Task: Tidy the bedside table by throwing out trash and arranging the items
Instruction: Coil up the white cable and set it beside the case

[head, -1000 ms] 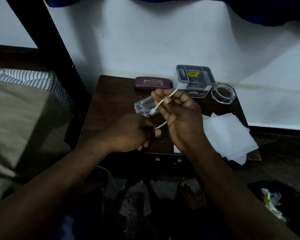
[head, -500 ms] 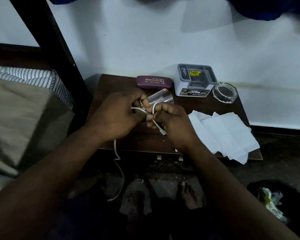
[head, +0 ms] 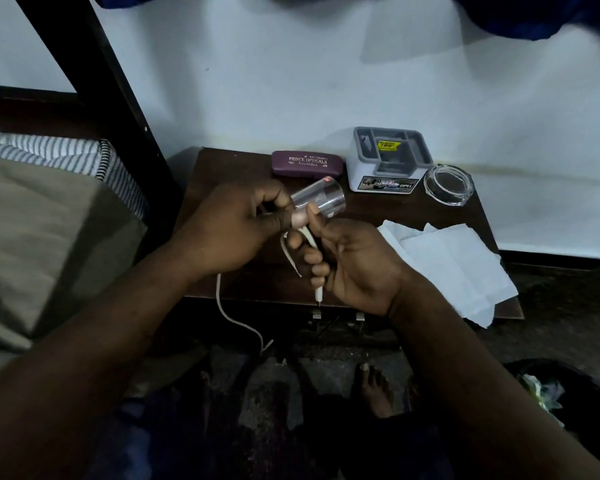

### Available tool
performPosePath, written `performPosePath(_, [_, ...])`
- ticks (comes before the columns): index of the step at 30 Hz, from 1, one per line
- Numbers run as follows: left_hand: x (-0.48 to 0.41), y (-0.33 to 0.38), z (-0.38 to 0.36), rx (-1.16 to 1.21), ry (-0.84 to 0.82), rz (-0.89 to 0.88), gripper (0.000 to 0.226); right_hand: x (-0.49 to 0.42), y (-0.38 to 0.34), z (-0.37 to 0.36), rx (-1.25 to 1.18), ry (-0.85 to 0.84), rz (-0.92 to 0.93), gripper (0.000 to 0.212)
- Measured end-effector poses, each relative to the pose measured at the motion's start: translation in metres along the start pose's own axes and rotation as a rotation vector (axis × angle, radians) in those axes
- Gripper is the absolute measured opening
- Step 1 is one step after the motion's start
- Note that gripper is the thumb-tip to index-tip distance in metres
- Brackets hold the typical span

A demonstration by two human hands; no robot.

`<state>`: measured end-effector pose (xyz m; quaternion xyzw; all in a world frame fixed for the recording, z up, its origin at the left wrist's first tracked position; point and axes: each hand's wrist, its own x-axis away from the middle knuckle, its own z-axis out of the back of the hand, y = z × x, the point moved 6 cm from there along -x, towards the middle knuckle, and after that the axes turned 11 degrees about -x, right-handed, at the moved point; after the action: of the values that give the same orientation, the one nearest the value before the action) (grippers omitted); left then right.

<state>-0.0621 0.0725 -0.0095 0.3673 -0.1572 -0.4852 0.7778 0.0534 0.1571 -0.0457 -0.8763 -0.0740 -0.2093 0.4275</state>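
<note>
Both hands have come closer together than 1 second ago, and more of the white cable [head: 238, 318] now hangs down past the front edge of the desk [head: 222, 174] toward the floor. Now the left hand [head: 229, 233] pinches the cable between thumb and fingers, and the right hand [head: 347, 261] is curled around a few loops of it, with the plug end poking out below the fist. It looks like the cable is being wound into a small bundle, so it can be put away neatly.

Behind the hands, a clear plastic cup [head: 321, 199] lies on its side on the desk. At the back sit a purple glasses case [head: 307, 163], a grey organizer box [head: 388, 161] and a glass ashtray [head: 448, 184]. White tissues [head: 458, 268] lie on the right side, hanging over the edge. These probably still need to be thrown out.
</note>
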Motion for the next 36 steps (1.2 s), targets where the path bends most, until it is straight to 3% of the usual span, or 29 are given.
performPosePath(3, [0.001, -0.005, -0.007, 0.325, -0.087, 0.149, 0.030, 0.003, -0.002, -0.006, -0.168, -0.140, -0.039, 0.036])
performPosePath(8, [0.004, -0.006, -0.013, 0.585, -0.092, 0.273, 0.016, 0.004, -0.009, -0.014, -0.420, -0.262, 0.018, 0.027])
performPosePath(11, [0.007, -0.007, -0.022, 0.589, -0.091, 0.378, 0.018, 0.002, -0.017, -0.012, -0.530, -0.268, 0.104, 0.028])
performPosePath(16, [0.012, -0.003, -0.039, 0.518, -0.228, 0.441, 0.026, 0.002, -0.027, -0.008, -0.724, -0.240, 0.251, 0.025])
performPosePath(22, [0.017, -0.001, -0.060, 0.554, -0.386, 0.467, 0.023, 0.001, -0.035, 0.013, -0.859, -0.049, 0.460, 0.016])
performPosePath(28, [0.024, -0.001, -0.073, 0.289, -0.491, 0.408, 0.025, 0.003, -0.036, 0.029, -0.571, 0.246, 0.642, 0.023])
performPosePath(32, [0.013, 0.003, -0.055, 0.048, -0.315, 0.272, 0.024, 0.004, -0.035, 0.028, -0.116, 0.403, 0.681, 0.021])
performPosePath(36, [0.010, 0.010, -0.039, -0.075, -0.135, 0.124, 0.004, 0.004, -0.030, 0.027, 0.376, 0.534, 0.634, 0.024])
